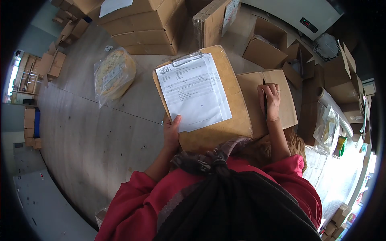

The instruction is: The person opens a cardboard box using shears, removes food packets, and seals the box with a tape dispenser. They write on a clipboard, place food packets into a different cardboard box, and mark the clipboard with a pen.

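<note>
A worn brown clipboard (213,135) is tilted in front of me, its metal clip (187,59) at the far end. Under the clip lie several printed white sheets (193,100). My left hand (171,128) grips the clipboard's lower left edge, thumb on top of the paper and fingers hidden beneath. In my right hand (272,98), curled fingers hold a slim black pen (265,105). That hand is over a closed cardboard box (286,106) just right of the clipboard.
On the floor to the left lies a round, pale item in clear plastic wrap (114,74). Stacked cartons (140,28) stand ahead, open boxes (265,42) to the right. A plastic film roll (335,110) and a green tape roll (341,146) sit farther right.
</note>
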Action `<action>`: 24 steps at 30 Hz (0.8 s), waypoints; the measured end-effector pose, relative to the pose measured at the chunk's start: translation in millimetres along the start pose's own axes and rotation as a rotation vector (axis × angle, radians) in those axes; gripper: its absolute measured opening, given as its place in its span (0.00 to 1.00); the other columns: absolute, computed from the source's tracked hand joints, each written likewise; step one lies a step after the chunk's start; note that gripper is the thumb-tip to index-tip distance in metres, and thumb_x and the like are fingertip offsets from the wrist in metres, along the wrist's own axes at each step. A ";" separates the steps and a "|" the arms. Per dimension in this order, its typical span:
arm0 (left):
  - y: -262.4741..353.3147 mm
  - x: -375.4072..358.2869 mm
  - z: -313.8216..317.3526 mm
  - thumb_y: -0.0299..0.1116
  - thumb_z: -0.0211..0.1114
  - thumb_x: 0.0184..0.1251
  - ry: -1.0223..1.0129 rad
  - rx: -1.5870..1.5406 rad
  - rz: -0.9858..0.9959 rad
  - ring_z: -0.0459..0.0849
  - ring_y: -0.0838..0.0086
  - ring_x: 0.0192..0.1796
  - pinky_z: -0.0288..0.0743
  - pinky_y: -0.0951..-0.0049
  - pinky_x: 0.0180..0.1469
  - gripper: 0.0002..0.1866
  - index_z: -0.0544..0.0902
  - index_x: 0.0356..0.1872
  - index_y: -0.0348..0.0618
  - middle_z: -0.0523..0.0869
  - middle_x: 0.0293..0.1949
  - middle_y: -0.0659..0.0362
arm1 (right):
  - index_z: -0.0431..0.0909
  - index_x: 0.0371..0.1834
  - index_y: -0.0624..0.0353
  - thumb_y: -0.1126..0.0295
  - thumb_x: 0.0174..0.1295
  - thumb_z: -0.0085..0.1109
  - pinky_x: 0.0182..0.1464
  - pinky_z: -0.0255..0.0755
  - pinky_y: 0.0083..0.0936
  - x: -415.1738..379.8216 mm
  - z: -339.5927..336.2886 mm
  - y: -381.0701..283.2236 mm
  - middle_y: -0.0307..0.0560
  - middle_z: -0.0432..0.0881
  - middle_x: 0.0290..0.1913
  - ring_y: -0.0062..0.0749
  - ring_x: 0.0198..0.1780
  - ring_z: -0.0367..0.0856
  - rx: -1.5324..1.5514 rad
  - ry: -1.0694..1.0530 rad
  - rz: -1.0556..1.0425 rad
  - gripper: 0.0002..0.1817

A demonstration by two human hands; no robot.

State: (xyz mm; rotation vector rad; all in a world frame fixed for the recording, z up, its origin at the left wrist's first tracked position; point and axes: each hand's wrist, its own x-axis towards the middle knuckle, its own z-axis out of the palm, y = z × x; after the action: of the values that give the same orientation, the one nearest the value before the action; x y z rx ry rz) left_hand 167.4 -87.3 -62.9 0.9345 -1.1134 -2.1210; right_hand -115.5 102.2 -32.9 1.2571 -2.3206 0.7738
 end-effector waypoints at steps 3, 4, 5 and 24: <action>10.1 -4.3 8.6 0.34 0.57 0.63 0.107 0.277 0.006 0.77 0.75 0.42 0.70 0.75 0.44 0.14 0.75 0.45 0.34 0.80 0.40 0.56 | 0.77 0.43 0.58 0.81 0.51 0.55 0.45 0.67 0.30 0.7 -2.7 -9.8 0.49 0.76 0.38 0.40 0.42 0.73 0.133 0.127 0.060 0.15; 0.5 -5.2 -5.7 0.35 0.57 0.64 0.012 0.805 0.389 0.77 0.72 0.43 0.70 0.74 0.44 0.15 0.76 0.43 0.32 0.80 0.40 0.53 | 0.78 0.42 0.59 0.84 0.47 0.53 0.45 0.68 0.32 0.0 -3.5 -13.7 0.48 0.78 0.37 0.42 0.40 0.73 0.158 0.214 0.081 0.17; -0.6 -2.3 -5.6 0.36 0.55 0.66 -0.083 1.067 0.738 0.77 0.71 0.43 0.70 0.73 0.45 0.15 0.77 0.42 0.31 0.79 0.40 0.52 | 0.77 0.42 0.59 0.84 0.48 0.52 0.45 0.68 0.32 -1.7 -3.7 -11.5 0.50 0.78 0.39 0.43 0.42 0.73 0.204 0.253 0.137 0.17; -65.7 24.0 94.1 0.41 0.56 0.65 -0.255 -0.187 -0.426 0.75 0.68 0.52 0.67 0.67 0.56 0.24 0.68 0.56 0.34 0.76 0.51 0.54 | 0.79 0.36 0.57 0.80 0.42 0.54 0.44 0.70 0.36 6.8 -74.2 109.4 0.48 0.76 0.37 0.47 0.44 0.72 0.050 0.167 0.520 0.15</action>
State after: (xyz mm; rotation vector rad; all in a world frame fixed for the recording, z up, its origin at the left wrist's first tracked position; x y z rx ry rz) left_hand 68.9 -28.9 -87.9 0.8896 -0.8651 -2.7010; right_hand -206.5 193.5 -2.7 0.5707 -2.5213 1.0573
